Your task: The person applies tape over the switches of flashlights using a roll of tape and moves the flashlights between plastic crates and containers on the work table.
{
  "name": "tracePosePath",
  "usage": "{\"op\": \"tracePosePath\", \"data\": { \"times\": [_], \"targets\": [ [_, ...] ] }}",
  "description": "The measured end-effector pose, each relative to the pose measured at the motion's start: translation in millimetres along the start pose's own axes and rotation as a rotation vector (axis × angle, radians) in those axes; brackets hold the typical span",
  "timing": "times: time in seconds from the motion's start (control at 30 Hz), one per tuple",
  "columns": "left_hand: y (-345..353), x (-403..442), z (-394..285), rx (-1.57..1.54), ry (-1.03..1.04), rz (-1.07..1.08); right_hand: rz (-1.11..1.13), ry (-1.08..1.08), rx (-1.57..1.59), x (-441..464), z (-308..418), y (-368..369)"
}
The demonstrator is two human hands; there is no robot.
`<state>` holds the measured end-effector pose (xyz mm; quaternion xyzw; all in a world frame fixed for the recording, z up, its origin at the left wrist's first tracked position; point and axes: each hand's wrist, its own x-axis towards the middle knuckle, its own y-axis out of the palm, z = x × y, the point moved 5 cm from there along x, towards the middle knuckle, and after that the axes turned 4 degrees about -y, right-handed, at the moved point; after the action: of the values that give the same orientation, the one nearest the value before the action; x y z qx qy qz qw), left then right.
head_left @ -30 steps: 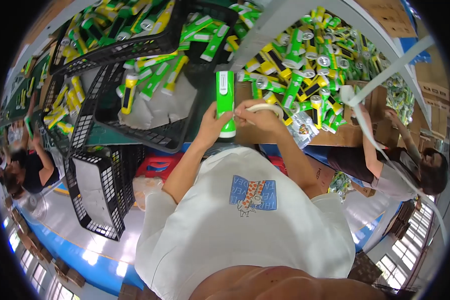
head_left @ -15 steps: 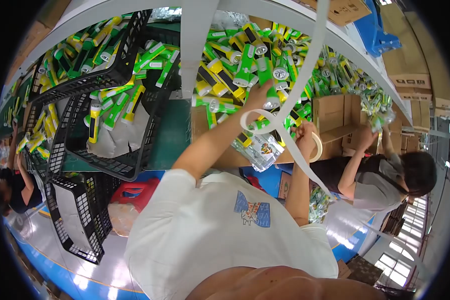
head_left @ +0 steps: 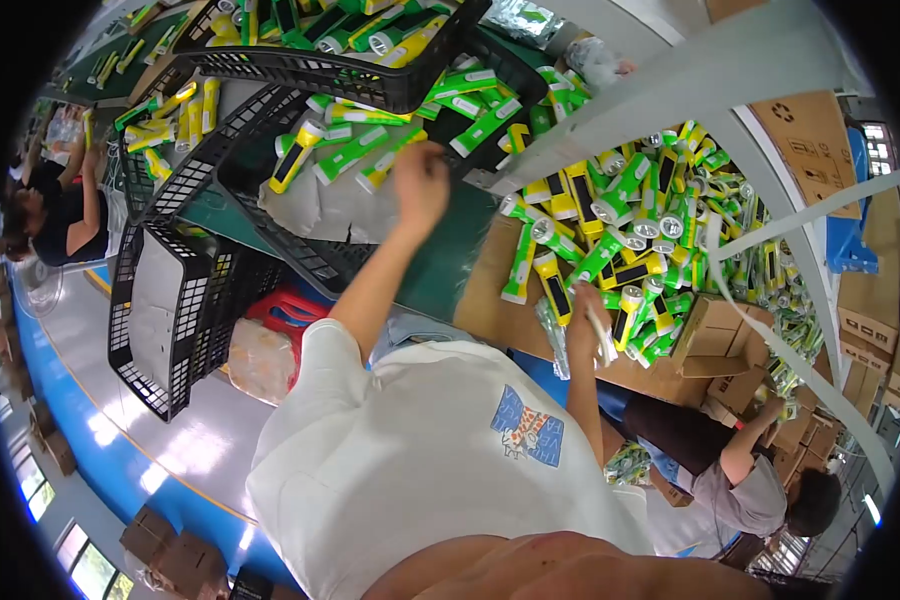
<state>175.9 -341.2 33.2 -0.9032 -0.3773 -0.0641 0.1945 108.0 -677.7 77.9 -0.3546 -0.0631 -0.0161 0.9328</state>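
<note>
My left hand (head_left: 422, 190) is over the black crate (head_left: 315, 268) with green and yellow flashlights, its fingers slightly curled and apart, with nothing visible in them. Just beside its fingers lies a yellow-green flashlight (head_left: 390, 162). At the front edge of the flashlight pile (head_left: 625, 215), my right hand (head_left: 582, 325) is closed on a roll of white tape (head_left: 602, 338), seen nearly edge-on. A clear plastic bag (head_left: 552, 338) lies next to that hand, partly hidden.
An upper black crate (head_left: 370, 85) of flashlights stands at the back. Empty-looking black crates (head_left: 175, 320) stand low at left. A white strap (head_left: 790, 345) hangs at right, near a grey metal post (head_left: 660, 95). Co-workers (head_left: 740, 480) are at both sides.
My left hand held a green flashlight, carried it to the right-hand pile, and is now empty over the left crate. My right hand keeps the tape roll. The view has swung.
</note>
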Motion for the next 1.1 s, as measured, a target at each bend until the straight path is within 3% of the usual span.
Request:
{"op": "tracePosePath", "data": {
  "times": [0.03,0.07,0.13,0.17,0.23,0.3,0.33,0.37,0.4,0.47,0.53,0.57,0.63,0.7,0.77,0.83,0.9,1.1],
  "targets": [
    [-17,15,31,0.415,0.089,-0.020,0.077,0.024,0.084,-4,9,26],
    [-18,25,78,0.727,-0.036,0.071,0.159,0.101,0.207,-8,16,53],
    [-25,26,120,0.973,-0.033,0.309,0.226,-0.038,0.180,-6,73,84],
    [-28,31,127,0.949,0.021,0.412,0.256,-0.126,0.299,-5,87,102],
    [-36,41,143,0.771,-0.084,0.519,0.321,-0.074,0.422,-4,107,128],
    [-52,44,145,0.553,-0.204,0.404,0.384,-0.049,0.520,2,123,145],
    [-62,41,132,0.339,-0.318,0.405,0.430,-0.031,0.579,4,128,151],
    [-70,34,123,0.126,-0.430,0.398,0.505,0.117,0.666,4,127,158],
    [-77,23,114,-0.030,-0.340,0.381,0.570,0.155,0.665,5,126,163],
    [-79,-11,85,-0.760,-0.740,0.548,0.566,0.165,0.707,7,130,169],
    [-90,-36,29,-1.073,-0.802,0.602,0.556,0.161,0.796,6,140,169],
    [-92,-46,11,-1.069,-0.857,0.597,0.553,0.163,0.796,5,144,167],
    [-92,-56,-8,-1.080,-0.770,0.670,0.569,0.068,0.806,4,153,162],
    [-89,-64,-9,-1.017,-0.833,0.657,0.585,0.065,0.840,3,155,158],
    [-84,-69,5,-0.770,-0.665,0.633,0.544,-0.165,0.523,3,162,148],
    [-80,-73,2,-0.755,-0.598,0.664,0.499,-0.200,0.486,1,168,141],
    [-84,-72,-19,-0.570,-0.383,0.679,0.399,-0.313,0.431,1,173,131],
    [-83,-79,-30,-0.449,-0.216,0.665,0.393,-0.305,0.338,1,174,118]
  ]
}}
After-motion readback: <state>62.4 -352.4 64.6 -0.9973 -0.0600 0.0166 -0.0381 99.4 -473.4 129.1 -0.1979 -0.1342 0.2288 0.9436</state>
